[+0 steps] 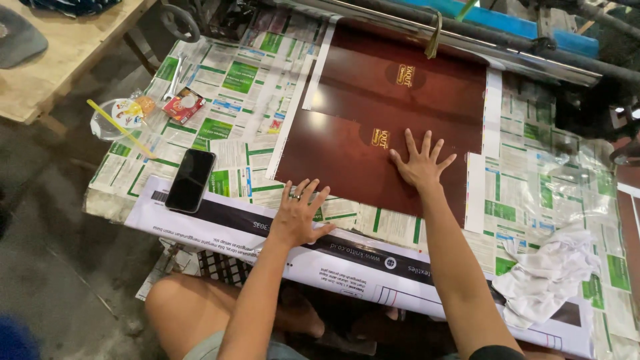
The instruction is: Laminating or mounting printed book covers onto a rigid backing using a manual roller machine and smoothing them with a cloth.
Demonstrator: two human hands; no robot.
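Right hand [420, 165] flat, fingers spread, grip open, pressing the dark red sheet [393, 127] at frame centre. Left hand [298, 213] open too, at the sheet's lower edge on the paper-covered worktop [227, 87]. Keep palm pressure even. Phone [191, 180] sits left.

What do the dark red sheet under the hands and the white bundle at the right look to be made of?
The dark red sheet looks like glossy printed card or coated paper: flat, with sharp straight edges, white margins and light glare. The right hand lies flat on it; the left hand rests at its near edge. The white bundle looks like soft cloth, crumpled into loose folds, matte.
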